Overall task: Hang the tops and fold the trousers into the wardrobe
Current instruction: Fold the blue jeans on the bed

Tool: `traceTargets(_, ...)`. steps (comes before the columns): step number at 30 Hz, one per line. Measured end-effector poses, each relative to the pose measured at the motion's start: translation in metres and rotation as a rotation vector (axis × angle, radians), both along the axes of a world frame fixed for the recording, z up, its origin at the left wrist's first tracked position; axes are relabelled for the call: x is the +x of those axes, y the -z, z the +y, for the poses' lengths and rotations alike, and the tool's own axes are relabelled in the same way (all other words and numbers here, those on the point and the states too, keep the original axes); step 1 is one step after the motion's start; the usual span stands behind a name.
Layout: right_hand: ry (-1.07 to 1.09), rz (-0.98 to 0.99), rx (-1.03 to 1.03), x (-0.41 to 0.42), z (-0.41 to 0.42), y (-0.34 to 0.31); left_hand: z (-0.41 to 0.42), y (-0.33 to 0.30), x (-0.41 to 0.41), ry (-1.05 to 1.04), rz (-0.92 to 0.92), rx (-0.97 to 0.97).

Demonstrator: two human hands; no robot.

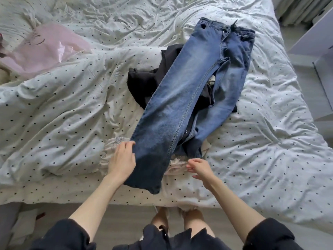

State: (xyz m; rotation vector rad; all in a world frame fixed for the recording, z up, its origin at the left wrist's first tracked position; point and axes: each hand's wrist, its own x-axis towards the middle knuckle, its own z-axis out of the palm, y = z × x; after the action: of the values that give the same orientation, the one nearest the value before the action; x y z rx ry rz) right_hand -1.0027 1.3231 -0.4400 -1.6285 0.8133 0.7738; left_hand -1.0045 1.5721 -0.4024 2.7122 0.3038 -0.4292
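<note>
A pair of blue jeans [194, 83] lies spread lengthwise on the bed, waistband at the far end and legs pointing toward me. My left hand [122, 159] holds the left edge of the nearer leg, thumb hidden under the denim; that leg's hem hangs past the bed's front edge. My right hand [198, 168] hovers just below the other leg's hem, fingers loosely curled, holding nothing. A black garment [144, 82] lies crumpled under the jeans. A cream garment [177, 166] shows beneath the leg ends.
The bed's duvet [72, 109] is white with dark dots and heavily rumpled. A pink plastic bag [45, 49] lies at the far left. White furniture [317, 33] stands beside the bed on the right. Wood floor [117, 219] runs along the near edge.
</note>
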Motion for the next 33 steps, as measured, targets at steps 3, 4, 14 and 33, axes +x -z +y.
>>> traceTargets(3, 0.141, -0.097, -0.08, 0.021, -0.029, 0.02, -0.058, 0.0, 0.009, 0.188, -0.156, -0.205)
traceTargets(4, 0.143, -0.114, -0.082, 0.027, -0.035, 0.026, -0.076, 0.003, 0.009, 0.253, -0.158, -0.251)
traceTargets(14, -0.228, -0.067, 0.037, 0.033, -0.072, 0.058, -0.136, 0.041, 0.009, 0.193, -0.254, 0.19)
traceTargets(33, 0.021, -0.471, 0.036, -0.064, -0.124, -0.018, -0.145, -0.021, -0.033, 0.008, 0.005, -0.421)
